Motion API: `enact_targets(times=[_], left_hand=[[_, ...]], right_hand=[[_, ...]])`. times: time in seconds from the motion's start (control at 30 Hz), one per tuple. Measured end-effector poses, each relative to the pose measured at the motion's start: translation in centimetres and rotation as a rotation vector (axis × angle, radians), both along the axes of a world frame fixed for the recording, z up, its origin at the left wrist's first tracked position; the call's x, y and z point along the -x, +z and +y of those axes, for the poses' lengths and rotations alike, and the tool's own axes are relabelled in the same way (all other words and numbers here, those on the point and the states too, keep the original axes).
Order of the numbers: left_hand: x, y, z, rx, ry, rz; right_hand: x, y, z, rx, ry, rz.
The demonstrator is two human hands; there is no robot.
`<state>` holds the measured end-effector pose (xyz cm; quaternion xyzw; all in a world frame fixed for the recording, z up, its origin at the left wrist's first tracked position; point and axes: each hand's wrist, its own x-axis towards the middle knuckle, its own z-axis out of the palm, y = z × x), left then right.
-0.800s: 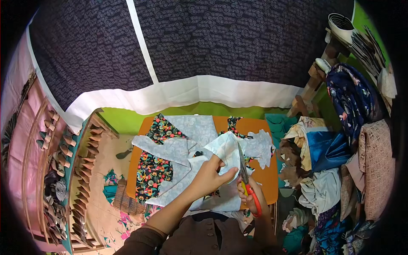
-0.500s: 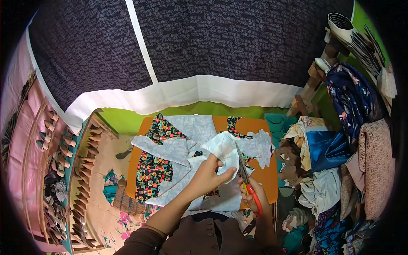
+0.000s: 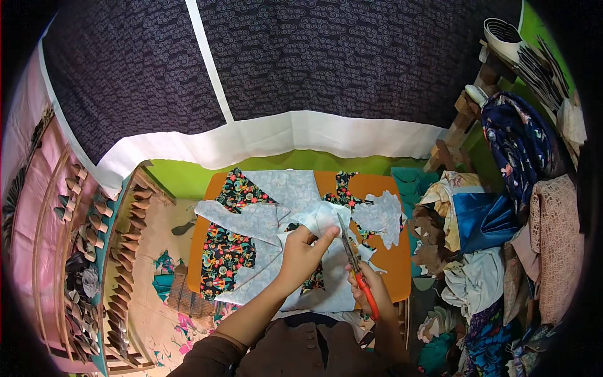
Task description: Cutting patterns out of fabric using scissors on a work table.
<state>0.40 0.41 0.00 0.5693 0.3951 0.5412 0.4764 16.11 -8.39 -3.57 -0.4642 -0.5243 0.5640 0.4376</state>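
My left hand (image 3: 300,256) pinches a pale, light-blue piece of fabric (image 3: 321,215) between thumb and fingers, lifted over the table. In my right hand (image 3: 359,290) is a pair of scissors (image 3: 373,300) with red-orange handles. The long blades point up and to the left, lying along the right edge of the held fabric; whether they are parted I cannot tell. Beneath both hands spreads a dark floral cloth (image 3: 227,257), black with colourful flowers, its pale underside folded upward in places. To the right lies a ragged pale fabric scrap (image 3: 379,217).
The cloth rests on an orange table (image 3: 401,267). On the left, wooden racks hold several shoe-shaped forms (image 3: 123,276). Fabric scraps (image 3: 185,327) litter the floor. Folded and heaped cloths, one of them blue satin (image 3: 482,220), crowd the right side. A dark patterned curtain (image 3: 339,60) hangs behind.
My left hand has shifted slightly left and down with the pale fabric, which now hangs lower and more bunched. The scissors have tilted further left, their blades against the fabric's edge.
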Motion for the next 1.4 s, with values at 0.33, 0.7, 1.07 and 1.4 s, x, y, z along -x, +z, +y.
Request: enact_targets(times=[0.33, 0.7, 1.07, 1.4], left_hand=[[-0.5, -0.4, -0.2, 0.018, -0.034, -0.016], [0.9, 0.4, 0.1, 0.139, -0.189, 0.172], [0.9, -0.3, 0.4, 0.188, -0.223, 0.148], [0.0, 0.3, 0.1, 0.217, -0.026, -0.043]], right_hand=[[1.0, 1.3, 0.2, 0.212, 0.000, 0.169], [0.6, 0.6, 0.3, 0.106, 0.034, 0.198], [0.5, 1.2, 0.3, 0.056, 0.024, 0.056], [0.5, 0.3, 0.3, 0.090, 0.074, 0.079]])
